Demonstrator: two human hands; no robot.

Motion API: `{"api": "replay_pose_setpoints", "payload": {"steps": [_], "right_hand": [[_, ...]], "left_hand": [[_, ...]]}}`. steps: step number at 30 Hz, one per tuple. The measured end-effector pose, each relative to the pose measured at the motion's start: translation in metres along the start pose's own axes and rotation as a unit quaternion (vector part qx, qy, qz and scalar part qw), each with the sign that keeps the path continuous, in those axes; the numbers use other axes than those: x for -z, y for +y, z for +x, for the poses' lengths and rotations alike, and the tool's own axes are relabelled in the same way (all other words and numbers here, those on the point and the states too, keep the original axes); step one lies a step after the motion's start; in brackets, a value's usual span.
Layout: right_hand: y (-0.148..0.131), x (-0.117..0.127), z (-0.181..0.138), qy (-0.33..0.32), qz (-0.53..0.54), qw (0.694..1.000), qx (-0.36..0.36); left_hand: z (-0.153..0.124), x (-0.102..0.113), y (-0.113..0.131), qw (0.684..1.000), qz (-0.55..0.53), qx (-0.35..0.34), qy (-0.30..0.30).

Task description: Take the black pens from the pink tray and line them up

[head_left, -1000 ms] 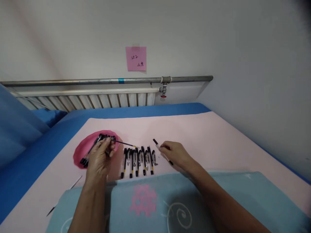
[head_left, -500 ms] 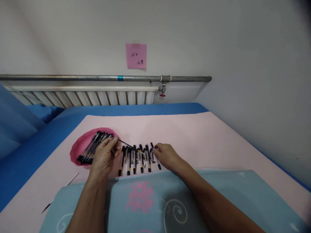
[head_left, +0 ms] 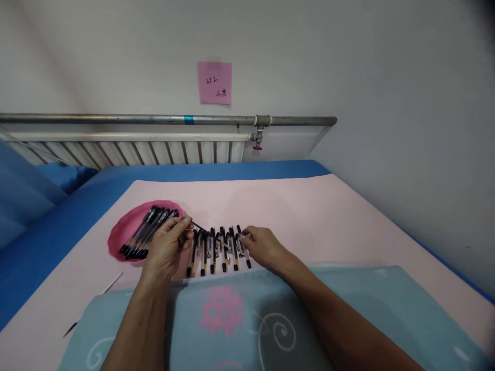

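My left hand (head_left: 170, 245) pinches one end of a thin dark pen refill (head_left: 207, 232). The refill slants down to the right, its yellowish, pale far end above a row of black-capped pens (head_left: 203, 257) and small clear caps or parts. At the row's right end, my right hand (head_left: 266, 246) has its thumb and forefinger closed beside the last pen (head_left: 245, 253). Whether those fingertips grip it or something small is hidden. Just left of my left hand, a pink bowl (head_left: 116, 241) carries several black-capped pens (head_left: 145, 232).
A light blue patterned cloth (head_left: 348, 304) covers the near edge of the pink tabletop (head_left: 294, 206). On the left lies a thin white stick with a dark tip (head_left: 113, 282), partly under the cloth. Behind the table run a metal pipe (head_left: 127, 119) and a radiator (head_left: 154, 152).
The whole view has shifted slightly, with everything a little higher and further left. Both hands keep nearly the same pose, and the refill stays in my left hand.
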State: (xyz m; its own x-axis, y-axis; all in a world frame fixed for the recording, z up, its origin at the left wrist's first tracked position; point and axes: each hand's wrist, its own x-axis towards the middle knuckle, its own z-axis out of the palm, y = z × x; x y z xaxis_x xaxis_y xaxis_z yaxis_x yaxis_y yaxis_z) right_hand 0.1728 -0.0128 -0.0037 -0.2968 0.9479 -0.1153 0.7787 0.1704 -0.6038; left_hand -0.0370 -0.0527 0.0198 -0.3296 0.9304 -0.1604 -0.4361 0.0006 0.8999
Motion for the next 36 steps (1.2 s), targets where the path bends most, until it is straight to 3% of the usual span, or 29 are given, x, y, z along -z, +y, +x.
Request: {"api": "replay_pose_setpoints", "payload": {"steps": [4,7,9,12,17,19,28,36], "right_hand": [[-0.002,0.005,-0.004,0.002,0.084,0.996,0.008],[-0.011,0.007,-0.012,-0.062,0.216,0.973,0.052],[-0.018,0.007,-0.017,-0.103,0.248,0.961,0.066],[-0.022,0.009,-0.018,-0.107,0.238,0.964,0.058],[-0.005,0.013,-0.005,0.009,0.142,0.99,-0.024],[0.003,0.012,0.001,0.026,0.1,0.993,-0.052],[0.008,-0.002,0.003,0.013,0.037,0.998,-0.045],[0.0,0.006,-0.004,0.011,0.036,0.999,-0.026]], "left_hand": [[-0.007,-0.01,-0.007,0.998,0.038,0.048,-0.035],[-0.012,-0.019,-0.018,0.994,0.054,0.068,-0.072],[-0.013,-0.023,-0.026,0.992,0.054,0.063,-0.094],[-0.013,-0.025,-0.031,0.99,0.057,0.069,-0.108],[-0.011,-0.021,-0.028,0.993,0.058,0.053,-0.085],[-0.01,-0.021,-0.027,0.994,0.058,0.052,-0.073],[-0.011,-0.021,-0.032,0.991,0.077,0.049,-0.096],[-0.014,-0.023,-0.032,0.983,0.121,0.082,-0.112]]}}
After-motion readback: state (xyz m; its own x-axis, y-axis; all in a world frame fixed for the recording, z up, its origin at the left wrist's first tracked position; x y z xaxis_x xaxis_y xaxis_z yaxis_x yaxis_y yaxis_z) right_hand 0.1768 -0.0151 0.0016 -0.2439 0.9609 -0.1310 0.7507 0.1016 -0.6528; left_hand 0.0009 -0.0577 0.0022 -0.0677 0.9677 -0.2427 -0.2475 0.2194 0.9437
